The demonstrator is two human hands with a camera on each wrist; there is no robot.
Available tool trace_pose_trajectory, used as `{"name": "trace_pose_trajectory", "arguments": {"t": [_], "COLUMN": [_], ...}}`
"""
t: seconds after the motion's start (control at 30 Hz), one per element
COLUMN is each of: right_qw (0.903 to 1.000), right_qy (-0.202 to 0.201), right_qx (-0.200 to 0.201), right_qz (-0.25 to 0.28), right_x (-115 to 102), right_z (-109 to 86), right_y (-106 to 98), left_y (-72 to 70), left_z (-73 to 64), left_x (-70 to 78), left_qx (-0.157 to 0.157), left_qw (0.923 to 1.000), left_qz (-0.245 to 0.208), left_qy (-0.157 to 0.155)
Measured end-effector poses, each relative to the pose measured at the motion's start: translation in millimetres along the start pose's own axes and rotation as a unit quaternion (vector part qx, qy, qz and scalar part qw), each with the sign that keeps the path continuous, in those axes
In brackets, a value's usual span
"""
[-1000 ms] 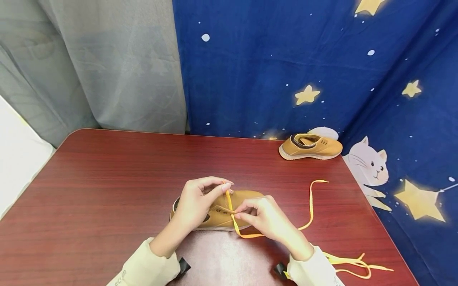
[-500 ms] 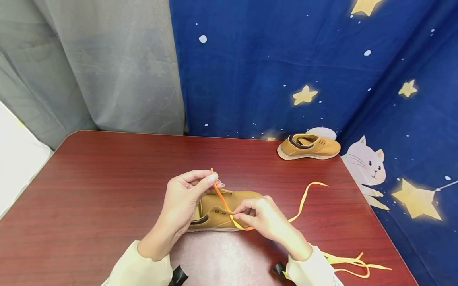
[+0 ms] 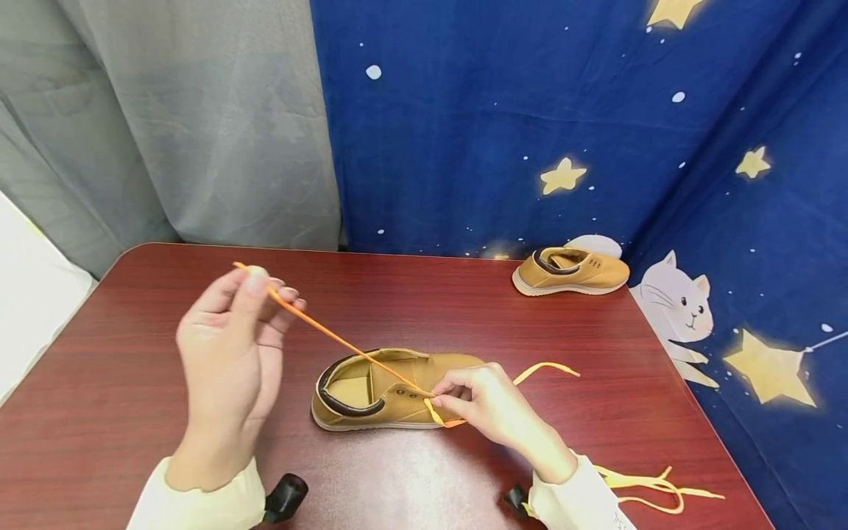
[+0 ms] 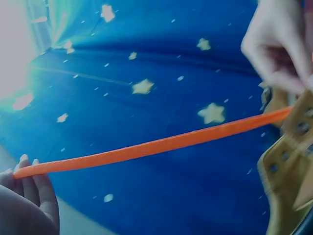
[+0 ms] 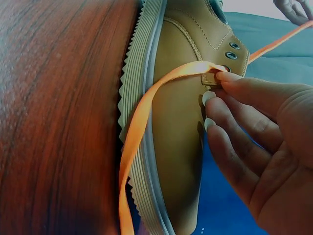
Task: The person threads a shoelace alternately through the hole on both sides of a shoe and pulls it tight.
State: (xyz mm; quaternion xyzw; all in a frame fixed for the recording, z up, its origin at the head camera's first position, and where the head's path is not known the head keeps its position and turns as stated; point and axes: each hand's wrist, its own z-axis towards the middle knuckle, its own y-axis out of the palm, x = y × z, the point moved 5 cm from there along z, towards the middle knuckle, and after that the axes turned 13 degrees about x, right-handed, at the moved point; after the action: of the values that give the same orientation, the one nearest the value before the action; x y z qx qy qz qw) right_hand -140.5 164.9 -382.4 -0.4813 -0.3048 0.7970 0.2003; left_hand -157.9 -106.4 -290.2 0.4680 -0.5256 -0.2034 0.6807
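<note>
A tan low shoe point(image 3: 404, 418) lies on the table, toe to the right. My left hand point(image 3: 225, 361), raised over the left of the table, pinches an orange-yellow shoelace point(image 4: 146, 149) near its tip. The lace runs taut and slanting down to the shoe's near eyelet flap point(image 5: 239, 61), coming out through the eyelet nearest the toe. Thumb and fingers of my right hand point(image 3: 497, 408) pinch that flap's front corner beside the eyelet. On the outer side, the rest of the lace drapes over the shoe's side and sole, as the right wrist view shows.
A matching tan shoe point(image 3: 608, 274), its eyelets without lace, stands at the back right corner. Another yellow lace point(image 3: 636, 483) lies bundled by the right sleeve. The dark red table point(image 3: 199, 294) meets grey and blue star-patterned curtains behind.
My left hand has moved up and left from the shoe, drawing the lace through the eyelet. The lace's free tail on the right has shortened. My right hand has stayed at the flap.
</note>
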Motion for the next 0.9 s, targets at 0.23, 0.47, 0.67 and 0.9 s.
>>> {"name": "trace_pose_trajectory", "arguments": {"t": [0.23,0.47,0.67,0.9], "right_qw": [0.9999,0.9996,0.9986,0.9990], "right_qy": [-0.012,-0.021,0.018,-0.007], "right_qx": [-0.006,-0.014,0.049,0.034], "right_qz": [-0.008,-0.011,-0.014,-0.026], "right_x": [-0.3,1.5,4.1,3.3], "right_z": [1.5,8.5,22.0,38.6], "right_y": [-1.0,-10.5,-15.3,-4.2], "left_y": [1.9,10.4,7.8,-4.6], "left_z": [1.6,-15.3,-28.8,-37.4], "left_x": [7.0,-12.4,-48.3,-87.2], "left_qx": [-0.018,-0.109,-0.178,-0.206], "left_qw": [0.9986,0.9681,0.8764,0.7953], "left_qz": [0.004,0.209,0.441,0.567], "left_qy": [0.050,0.086,0.074,0.060]}}
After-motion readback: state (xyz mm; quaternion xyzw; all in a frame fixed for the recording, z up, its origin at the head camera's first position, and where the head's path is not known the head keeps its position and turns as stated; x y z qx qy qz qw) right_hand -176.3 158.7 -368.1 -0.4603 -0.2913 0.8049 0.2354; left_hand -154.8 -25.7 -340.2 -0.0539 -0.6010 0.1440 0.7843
